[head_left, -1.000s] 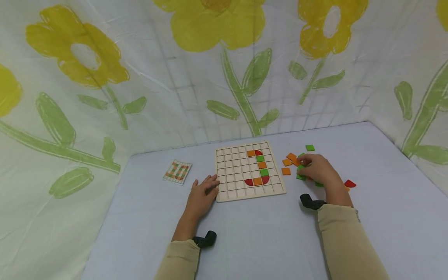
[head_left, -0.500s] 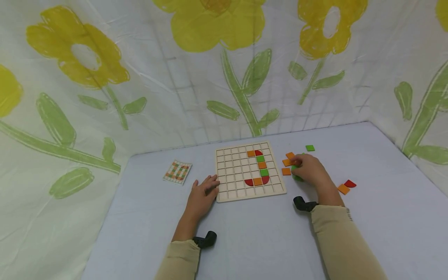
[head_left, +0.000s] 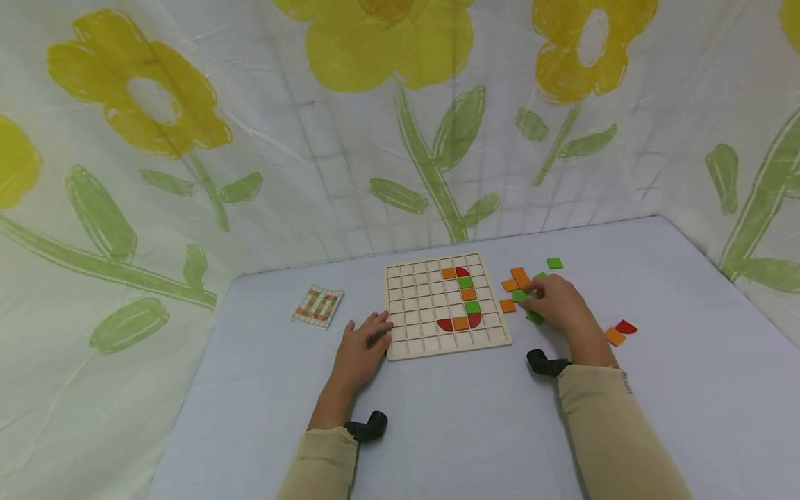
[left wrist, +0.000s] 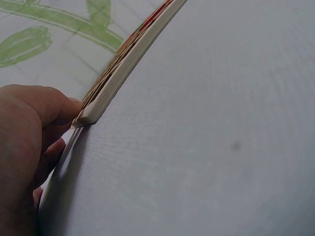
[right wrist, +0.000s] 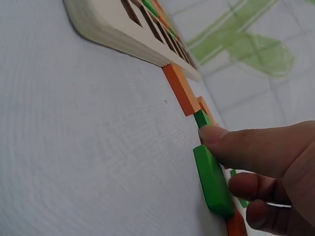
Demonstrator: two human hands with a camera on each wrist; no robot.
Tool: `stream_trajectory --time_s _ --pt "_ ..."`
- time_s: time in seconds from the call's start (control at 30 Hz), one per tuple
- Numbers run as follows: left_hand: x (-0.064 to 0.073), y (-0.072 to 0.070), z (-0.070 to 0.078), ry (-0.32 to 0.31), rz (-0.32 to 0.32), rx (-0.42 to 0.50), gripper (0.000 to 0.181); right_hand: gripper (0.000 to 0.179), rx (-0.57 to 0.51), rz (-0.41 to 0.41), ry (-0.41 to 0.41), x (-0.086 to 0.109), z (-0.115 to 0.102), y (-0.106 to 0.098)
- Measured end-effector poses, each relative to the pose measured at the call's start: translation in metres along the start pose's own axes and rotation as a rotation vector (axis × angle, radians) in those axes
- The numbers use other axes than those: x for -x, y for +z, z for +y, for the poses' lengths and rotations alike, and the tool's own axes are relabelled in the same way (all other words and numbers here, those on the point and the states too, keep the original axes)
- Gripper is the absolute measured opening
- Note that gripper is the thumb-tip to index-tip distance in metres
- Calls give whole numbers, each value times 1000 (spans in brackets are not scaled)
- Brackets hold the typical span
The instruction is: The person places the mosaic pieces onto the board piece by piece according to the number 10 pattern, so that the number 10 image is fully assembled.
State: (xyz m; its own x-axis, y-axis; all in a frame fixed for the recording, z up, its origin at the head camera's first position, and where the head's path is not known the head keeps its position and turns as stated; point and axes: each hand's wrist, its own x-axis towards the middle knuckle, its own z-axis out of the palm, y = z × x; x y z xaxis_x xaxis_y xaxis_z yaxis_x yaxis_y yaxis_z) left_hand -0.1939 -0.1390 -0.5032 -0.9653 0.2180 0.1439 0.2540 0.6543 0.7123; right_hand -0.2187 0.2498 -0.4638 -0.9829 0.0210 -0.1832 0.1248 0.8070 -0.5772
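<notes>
- We see a pale, wood-like board (head_left: pixel 415 305) with rounded corners and a grooved grid, lying flat on the white tabletop (head_left: pixel 462 423) between the hands.
- Its cells hold flat orange and green squares and red quarter-rounds in a hook shape.
- The left hand (head_left: pixel 360 353) lies relaxed, touching the board's left edge.
- The right hand (head_left: pixel 559 300) brings thumb and forefinger to a smooth green tile (head_left: pixel 519 296), right of the board; we cannot tell whether they pinch it.
- Orange tiles (head_left: pixel 519 278) lie just beside.
</notes>
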Motion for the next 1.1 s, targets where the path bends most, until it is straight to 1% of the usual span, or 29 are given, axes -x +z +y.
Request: stream_trajectory --time_s 0.13,0.23,0.27,0.33,0.43,0.5,0.53,0.6,0.67,0.77,0.87,0.93,1.03,1.1 --pt "0 -1 -1 4 -3 -5 27 41 21 -9 -5 1 -4 1" --pt "1 -4 -2 -5 1 -11 27 40 30 -20 -20 2 -22 1" --pt "1 -5 -2 -8 4 -12 27 40 27 -22 -39 2 -31 3" --pt "2 -6 -3 -8 15 -6 27 38 18 -32 -107 4 -51 11" --pt "1 -6 -3 -2 25 14 27 34 17 -64 -211 5 -80 32" --pt "1 -4 -4 7 21 15 27 32 30 -95 -260 5 -92 47" --pt "0 -2 -4 10 17 16 27 30 40 -104 -270 6 -97 54" --pt "0 0 -4 14 8 7 27 27 84 -96 -295 6 -102 66" --pt "0 2 -3 20 -6 -2 27 26 110 -78 -294 6 -104 76" --pt "0 3 -1 21 -13 -4 27 27 150 -19 -270 6 -105 83" --pt "0 3 0 24 -5 -20 27 30 141 20 -230 6 -107 83" --pt "0 3 1 26 7 -34 27 32 128 36 -221 5 -109 82" --pt "0 1 0 17 19 -46 27 30 125 40 -242 4 -113 80" --pt "0 0 0 17 29 -44 27 25 139 42 -259 2 -114 80"
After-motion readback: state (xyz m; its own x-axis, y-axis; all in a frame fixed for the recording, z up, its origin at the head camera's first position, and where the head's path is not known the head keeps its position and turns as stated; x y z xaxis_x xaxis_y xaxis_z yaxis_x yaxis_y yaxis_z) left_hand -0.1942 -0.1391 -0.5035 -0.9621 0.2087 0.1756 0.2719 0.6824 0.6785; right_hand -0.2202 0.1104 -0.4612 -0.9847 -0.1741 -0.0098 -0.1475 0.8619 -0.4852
